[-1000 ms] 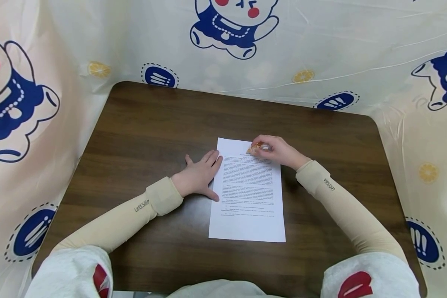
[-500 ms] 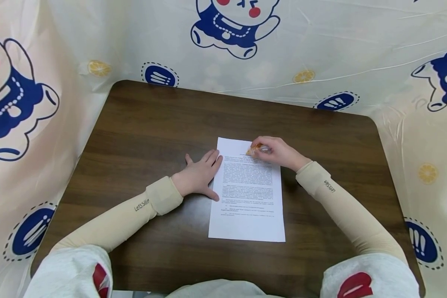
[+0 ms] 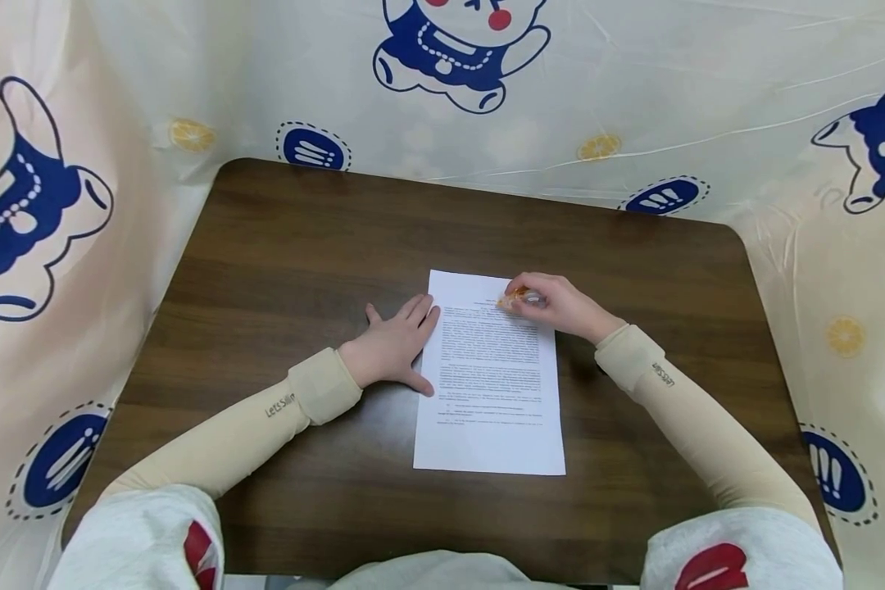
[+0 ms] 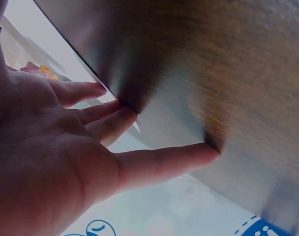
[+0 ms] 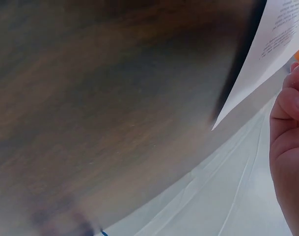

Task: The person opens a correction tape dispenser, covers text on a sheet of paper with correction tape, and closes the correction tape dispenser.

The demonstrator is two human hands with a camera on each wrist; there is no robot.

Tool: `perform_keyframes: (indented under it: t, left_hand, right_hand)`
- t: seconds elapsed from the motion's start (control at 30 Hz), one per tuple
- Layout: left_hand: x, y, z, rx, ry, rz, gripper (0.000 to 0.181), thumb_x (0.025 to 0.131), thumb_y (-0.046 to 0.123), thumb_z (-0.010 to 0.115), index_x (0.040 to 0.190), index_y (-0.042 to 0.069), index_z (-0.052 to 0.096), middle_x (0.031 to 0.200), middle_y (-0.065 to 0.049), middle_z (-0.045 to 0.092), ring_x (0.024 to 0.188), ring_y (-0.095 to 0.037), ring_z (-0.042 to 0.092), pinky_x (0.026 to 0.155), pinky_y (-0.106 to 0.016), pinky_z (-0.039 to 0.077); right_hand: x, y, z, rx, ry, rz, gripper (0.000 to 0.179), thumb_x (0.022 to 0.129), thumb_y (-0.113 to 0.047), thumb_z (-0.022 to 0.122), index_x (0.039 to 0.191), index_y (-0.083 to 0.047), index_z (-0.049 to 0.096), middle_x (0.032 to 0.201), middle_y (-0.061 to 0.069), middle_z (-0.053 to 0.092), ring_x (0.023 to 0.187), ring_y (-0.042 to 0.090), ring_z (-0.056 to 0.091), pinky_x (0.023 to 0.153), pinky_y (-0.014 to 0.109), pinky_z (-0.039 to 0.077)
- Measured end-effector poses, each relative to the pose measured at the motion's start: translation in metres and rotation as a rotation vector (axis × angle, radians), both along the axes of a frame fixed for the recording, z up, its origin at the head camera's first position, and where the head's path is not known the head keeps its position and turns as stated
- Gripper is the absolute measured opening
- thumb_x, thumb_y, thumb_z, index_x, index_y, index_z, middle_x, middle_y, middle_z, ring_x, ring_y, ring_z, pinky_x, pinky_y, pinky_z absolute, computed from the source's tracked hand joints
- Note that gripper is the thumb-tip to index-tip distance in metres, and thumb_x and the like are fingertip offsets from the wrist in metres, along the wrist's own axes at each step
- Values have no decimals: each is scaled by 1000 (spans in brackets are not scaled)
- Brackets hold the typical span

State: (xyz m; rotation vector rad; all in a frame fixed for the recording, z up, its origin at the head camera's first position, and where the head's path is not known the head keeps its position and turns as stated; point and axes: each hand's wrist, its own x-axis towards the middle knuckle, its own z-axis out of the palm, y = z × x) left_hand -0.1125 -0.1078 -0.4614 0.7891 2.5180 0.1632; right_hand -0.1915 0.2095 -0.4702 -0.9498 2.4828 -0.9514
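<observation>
Just right of the centre of the head view, a white sheet of printed paper (image 3: 487, 449) lies on a dark brown wooden table (image 3: 324, 238); its long axis runs from top to bottom of the frame. On its upper right part is a small orange and clear plastic object (image 3: 511, 297), pinched between the thumb and fingers of the right hand (image 3: 560, 305). Its exposed end points to the left, near the first printed lines, and this relation, I judge, is the one that matters for any stroke along them. The left hand (image 3: 387, 351) is farther from this object, at the lower left of it; its fingers are spread, with index finger and thumb upon the left edge of the sheet.

Most of the object is covered by the right hand, so I cannot tell its long axis or whether its tip touches the paper. The right wrist view cuts this hand off at the right edge, and the printed words are too small to read.
</observation>
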Motion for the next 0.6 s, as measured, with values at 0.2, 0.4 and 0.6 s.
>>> perform_keyframes:
  t: [0.2,0.4,0.6]
  left_hand:
    - [-1,0,-1,-14,-6,5,132,76,71,82,165,-1,16,173,-22,6,161,-38,5,97,-91,20]
    - [-3,1,-3,-17,-12,8,132,75,70,82,166,0,15,174,-20,5,161,-38,4,98,-91,19]
    - [-3,1,-4,-18,-14,9,132,75,70,82,166,0,15,174,-20,6,161,-38,5,98,-91,19]
  right_hand:
    - [1,-1,0,-6,13,26,21,102,-19,69,122,-14,67,124,5,70,110,23,62,99,48,50]
    - [2,-7,1,9,8,34,23,102,-19,70,124,-13,66,126,4,69,110,23,62,99,46,51]
    - [4,-13,-1,70,16,36,28,101,-19,71,128,-14,65,127,3,68,110,22,61,101,44,51]
